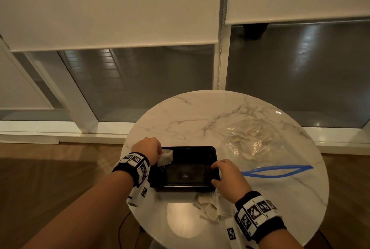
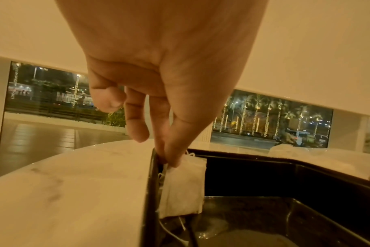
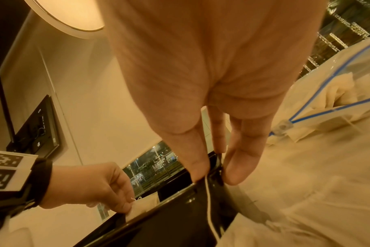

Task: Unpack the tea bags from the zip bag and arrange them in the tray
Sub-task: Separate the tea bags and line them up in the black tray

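A black tray [image 1: 184, 183] sits at the middle of the round marble table. My left hand [image 1: 158, 153] pinches a white tea bag [image 1: 166, 157] by its top, held upright against the tray's left wall; in the left wrist view, thumb and forefinger of that hand [image 2: 171, 160] grip the tea bag [image 2: 183, 187]. My right hand [image 1: 215, 174] grips the tray's right rim, thumb inside and fingers outside [image 3: 237, 167]. The clear zip bag [image 1: 252, 140] with a blue zip lies open to the right, several tea bags inside. A pile of loose tea bags [image 1: 208, 206] lies in front of the tray.
The table's edge [image 1: 140, 120] curves close round the tray on the left and front. Windows with half-lowered blinds [image 1: 112, 8] stand behind. The wooden floor [image 1: 50, 168] lies below on the left. A white string [image 3: 208, 200] hangs over the tray's right rim.
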